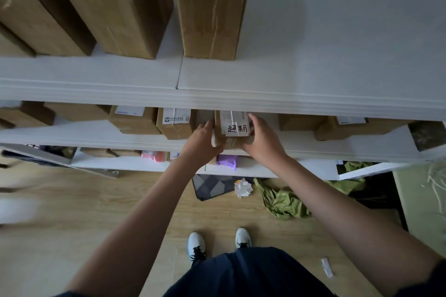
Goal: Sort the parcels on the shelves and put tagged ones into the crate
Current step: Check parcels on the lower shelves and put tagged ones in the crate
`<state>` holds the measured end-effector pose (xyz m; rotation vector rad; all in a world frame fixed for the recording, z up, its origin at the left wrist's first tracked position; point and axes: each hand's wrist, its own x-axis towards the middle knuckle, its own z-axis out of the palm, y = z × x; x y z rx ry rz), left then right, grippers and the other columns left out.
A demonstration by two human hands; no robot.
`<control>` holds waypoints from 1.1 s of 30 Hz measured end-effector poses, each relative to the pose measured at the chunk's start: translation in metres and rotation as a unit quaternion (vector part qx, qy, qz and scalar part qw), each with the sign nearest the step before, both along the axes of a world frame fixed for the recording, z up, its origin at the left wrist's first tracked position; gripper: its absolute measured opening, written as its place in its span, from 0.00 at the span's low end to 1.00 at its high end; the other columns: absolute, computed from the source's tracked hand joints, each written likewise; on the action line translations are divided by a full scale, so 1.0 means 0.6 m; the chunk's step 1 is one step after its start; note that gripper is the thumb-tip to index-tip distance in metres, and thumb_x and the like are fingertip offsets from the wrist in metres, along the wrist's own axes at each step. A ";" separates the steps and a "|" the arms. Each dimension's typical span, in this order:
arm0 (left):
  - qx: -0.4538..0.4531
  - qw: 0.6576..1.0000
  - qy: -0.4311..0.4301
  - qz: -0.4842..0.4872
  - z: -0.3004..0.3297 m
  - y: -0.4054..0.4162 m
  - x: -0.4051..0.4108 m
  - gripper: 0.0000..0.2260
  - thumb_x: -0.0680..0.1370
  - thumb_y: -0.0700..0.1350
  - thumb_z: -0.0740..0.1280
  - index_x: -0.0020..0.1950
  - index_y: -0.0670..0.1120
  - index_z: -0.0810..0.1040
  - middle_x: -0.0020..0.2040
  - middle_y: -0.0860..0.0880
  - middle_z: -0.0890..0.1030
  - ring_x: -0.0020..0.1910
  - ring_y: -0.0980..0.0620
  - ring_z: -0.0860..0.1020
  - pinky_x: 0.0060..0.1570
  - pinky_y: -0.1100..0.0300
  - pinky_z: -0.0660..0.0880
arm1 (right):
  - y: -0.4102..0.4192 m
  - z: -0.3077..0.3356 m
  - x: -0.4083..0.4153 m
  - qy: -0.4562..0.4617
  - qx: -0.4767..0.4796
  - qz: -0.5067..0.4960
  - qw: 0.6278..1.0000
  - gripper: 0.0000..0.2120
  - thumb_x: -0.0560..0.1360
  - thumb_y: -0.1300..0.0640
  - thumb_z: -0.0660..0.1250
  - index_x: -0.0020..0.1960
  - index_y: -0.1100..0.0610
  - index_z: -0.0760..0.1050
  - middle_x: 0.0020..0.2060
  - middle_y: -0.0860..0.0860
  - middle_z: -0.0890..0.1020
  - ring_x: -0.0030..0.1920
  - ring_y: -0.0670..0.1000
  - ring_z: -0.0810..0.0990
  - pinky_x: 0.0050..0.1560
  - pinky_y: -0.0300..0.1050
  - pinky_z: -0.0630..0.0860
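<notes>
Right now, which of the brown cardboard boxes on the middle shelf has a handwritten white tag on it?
The small brown cardboard box gripped between the left hand and right hand; its white tag bears handwritten characters, its neighbours only printed labels.

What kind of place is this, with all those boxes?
Probably a parcel pick-up or storage room. White shelves hold rows of labelled cardboard boxes, and both hands, left hand and right hand, grip a parcel bearing a handwritten tag.

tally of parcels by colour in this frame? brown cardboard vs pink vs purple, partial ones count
Brown cardboard boxes, top shelf: 4
Brown cardboard boxes, middle shelf: 8, including the tagged box held by the left hand and right hand
Pink parcel: 1
Purple parcel: 1
Total: 14
</notes>
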<state>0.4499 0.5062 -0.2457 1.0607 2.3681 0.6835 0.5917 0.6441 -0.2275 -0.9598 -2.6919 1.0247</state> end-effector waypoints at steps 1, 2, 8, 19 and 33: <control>-0.003 1.000 -0.001 -0.001 0.001 0.007 -0.001 0.27 0.72 0.47 0.76 0.67 0.42 0.71 0.60 0.43 0.77 0.58 0.44 0.76 0.55 0.53 0.75 | 0.006 -0.004 -0.005 -0.017 -0.005 -0.001 1.000 0.31 0.70 0.52 0.77 0.69 0.53 0.70 0.56 0.51 0.77 0.51 0.50 0.78 0.47 0.43 0.74; -0.004 1.000 -0.003 -0.004 0.001 0.013 -0.002 0.28 0.71 0.47 0.76 0.67 0.42 0.71 0.60 0.43 0.77 0.58 0.43 0.76 0.54 0.54 0.73 | 0.012 -0.007 -0.009 -0.038 -0.009 -0.003 0.999 0.26 0.69 0.50 0.76 0.63 0.53 0.72 0.52 0.51 0.78 0.49 0.51 0.79 0.44 0.45 0.74; -0.021 0.999 -0.012 -0.033 -0.001 0.034 -0.012 0.34 0.69 0.48 0.77 0.72 0.43 0.70 0.61 0.45 0.79 0.58 0.44 0.78 0.54 0.55 0.76 | 0.031 -0.012 -0.027 -0.119 -0.009 0.020 0.993 0.20 0.69 0.47 0.75 0.56 0.55 0.75 0.49 0.52 0.80 0.45 0.54 0.81 0.42 0.46 0.78; 0.007 0.997 0.071 -0.010 0.030 0.012 0.065 0.34 0.70 0.53 0.75 0.73 0.48 0.66 0.63 0.48 0.74 0.58 0.45 0.77 0.50 0.49 0.79 | 0.025 0.027 0.051 -0.061 0.109 0.080 0.989 0.25 0.74 0.52 0.73 0.65 0.61 0.69 0.56 0.55 0.76 0.51 0.56 0.80 0.41 0.43 0.69; 0.104 0.976 0.122 0.145 0.100 -0.221 0.107 0.26 0.73 0.50 0.73 0.69 0.53 0.71 0.61 0.55 0.75 0.53 0.56 0.76 0.45 0.60 0.77 | -0.126 0.093 0.007 0.051 0.090 0.238 0.966 0.34 0.73 0.49 0.74 0.75 0.51 0.66 0.62 0.49 0.75 0.55 0.50 0.79 0.49 0.47 0.80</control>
